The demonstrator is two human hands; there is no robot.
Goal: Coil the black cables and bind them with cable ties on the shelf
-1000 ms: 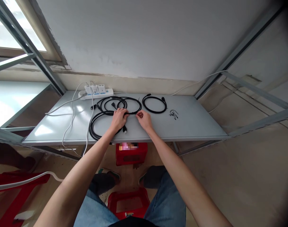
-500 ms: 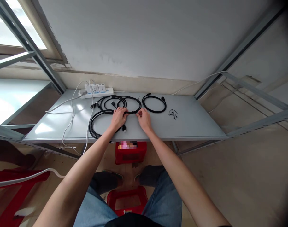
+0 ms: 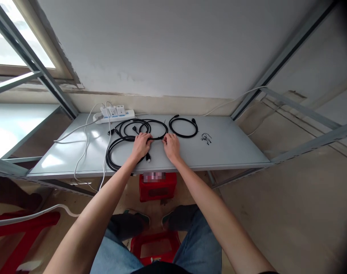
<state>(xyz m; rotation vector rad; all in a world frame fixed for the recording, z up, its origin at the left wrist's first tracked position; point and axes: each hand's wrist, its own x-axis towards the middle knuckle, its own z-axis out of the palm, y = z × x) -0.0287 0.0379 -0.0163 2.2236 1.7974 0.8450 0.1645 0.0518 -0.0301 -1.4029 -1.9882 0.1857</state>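
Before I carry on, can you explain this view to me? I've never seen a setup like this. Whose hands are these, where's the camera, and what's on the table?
There is no machine here: these are a person's own bare hands, left hand and right hand. The camera is worn on the head, looking forward and down.

On the grey tabletop lie several coils of black cable; one, the right-hand coil, lies apart. Beyond it, farther right, are thin black strands. At the back left stands a white power strip with plugs in it.

Both hands have their fingertips at the near edge of the middle coil; exactly what they pinch is too small to tell.
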